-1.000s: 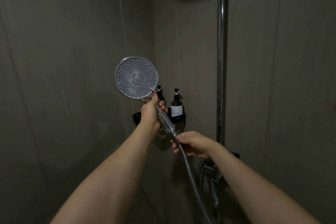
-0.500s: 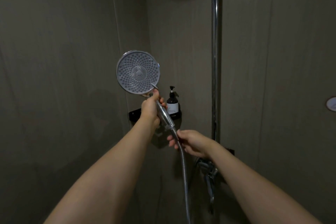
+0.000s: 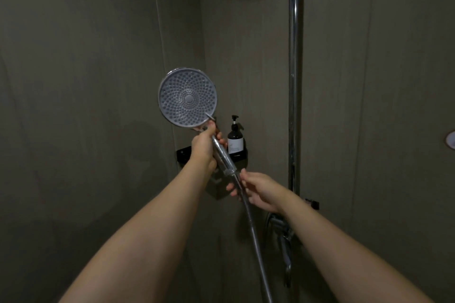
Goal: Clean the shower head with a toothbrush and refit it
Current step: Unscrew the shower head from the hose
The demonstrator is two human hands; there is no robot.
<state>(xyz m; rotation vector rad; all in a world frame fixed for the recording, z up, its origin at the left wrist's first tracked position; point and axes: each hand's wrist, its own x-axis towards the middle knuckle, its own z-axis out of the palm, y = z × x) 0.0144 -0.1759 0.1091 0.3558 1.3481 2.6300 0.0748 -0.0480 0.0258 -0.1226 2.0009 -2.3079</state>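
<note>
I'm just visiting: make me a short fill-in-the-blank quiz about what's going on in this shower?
1. The left hand grips the shower head by its ____.
2. The right hand holds the metal ____ just below the handle.
3. The nozzle face is turned ____ the camera.
4. A dark pump ____ stands on the black corner shelf.

Missing words: handle; hose; toward; bottle

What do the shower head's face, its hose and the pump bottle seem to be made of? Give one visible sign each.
Shower head face: likely matte grey rubber or plastic, with rows of small nubs and no glare.
Hose: probably metal, silvery and finely ribbed.
Pump bottle: dark glossy plastic or glass; the pictures cannot settle which.
</note>
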